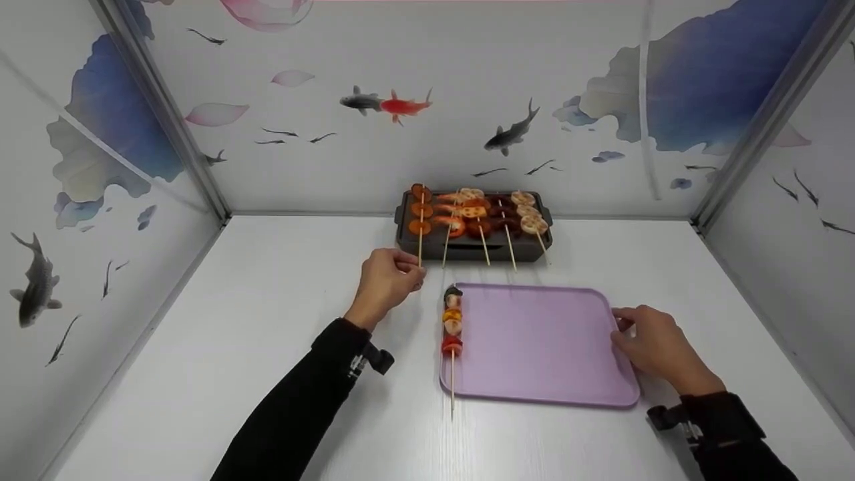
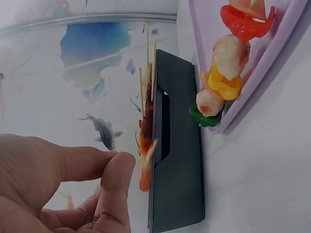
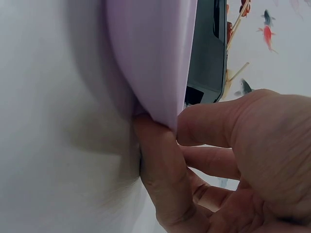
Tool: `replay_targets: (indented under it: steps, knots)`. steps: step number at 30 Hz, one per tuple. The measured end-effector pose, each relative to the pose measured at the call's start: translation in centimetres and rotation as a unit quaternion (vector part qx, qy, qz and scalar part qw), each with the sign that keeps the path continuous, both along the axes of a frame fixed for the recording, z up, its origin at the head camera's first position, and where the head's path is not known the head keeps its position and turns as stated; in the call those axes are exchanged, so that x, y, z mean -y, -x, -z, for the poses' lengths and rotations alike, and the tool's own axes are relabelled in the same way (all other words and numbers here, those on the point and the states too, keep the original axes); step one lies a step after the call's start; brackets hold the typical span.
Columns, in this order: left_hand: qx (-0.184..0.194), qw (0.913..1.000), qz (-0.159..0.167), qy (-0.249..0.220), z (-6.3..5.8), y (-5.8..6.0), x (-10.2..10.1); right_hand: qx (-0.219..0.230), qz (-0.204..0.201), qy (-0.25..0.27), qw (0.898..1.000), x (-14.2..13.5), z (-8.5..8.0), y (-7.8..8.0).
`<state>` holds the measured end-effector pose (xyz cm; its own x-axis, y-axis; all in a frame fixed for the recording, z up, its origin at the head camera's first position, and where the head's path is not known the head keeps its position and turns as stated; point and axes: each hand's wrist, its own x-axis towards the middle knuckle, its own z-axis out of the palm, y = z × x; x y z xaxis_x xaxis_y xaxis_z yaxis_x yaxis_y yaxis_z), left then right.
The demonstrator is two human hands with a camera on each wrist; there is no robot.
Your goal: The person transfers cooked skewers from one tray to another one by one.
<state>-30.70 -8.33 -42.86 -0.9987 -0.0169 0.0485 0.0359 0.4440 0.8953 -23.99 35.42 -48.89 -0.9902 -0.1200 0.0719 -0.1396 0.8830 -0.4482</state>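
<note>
My left hand (image 1: 389, 279) pinches the lower end of a wooden skewer with round orange slices (image 1: 420, 210) between thumb and forefinger. Those slices lie at the left end of a dark grey grill (image 1: 481, 251). In the left wrist view the pinched stick is hidden behind the fingers. The right hand (image 1: 658, 344) grips the right rim of a light purple tray (image 1: 541, 347), thumb and a finger on either side of the edge. Along the tray's left side lies a skewer of mixed vegetables and pale balls (image 1: 452, 327), its stick jutting over the front rim.
Several other skewers rest on the grill, among them one with shrimp (image 1: 454, 226) and one with pale lotus-like slices (image 1: 533, 223). Their sticks point toward me over the front edge. A white table (image 1: 300, 300) meets painted walls (image 1: 454, 67) at the back and sides.
</note>
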Motion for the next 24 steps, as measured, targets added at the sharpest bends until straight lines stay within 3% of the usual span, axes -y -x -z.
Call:
replay_targets:
  steps: [13, 24]
  knots:
    - [0.011, 0.9976, 0.058, -0.037, 0.1, -2.7, -0.2, -0.004, -0.004, -0.001, 1.000, 0.1, 0.0, 0.1]
    - [0.038, 0.9947, 0.079, -0.054, 0.3, -4.4, -0.6, 0.013, 0.002, -0.003, 1.000, 0.0, -0.1, 0.0]
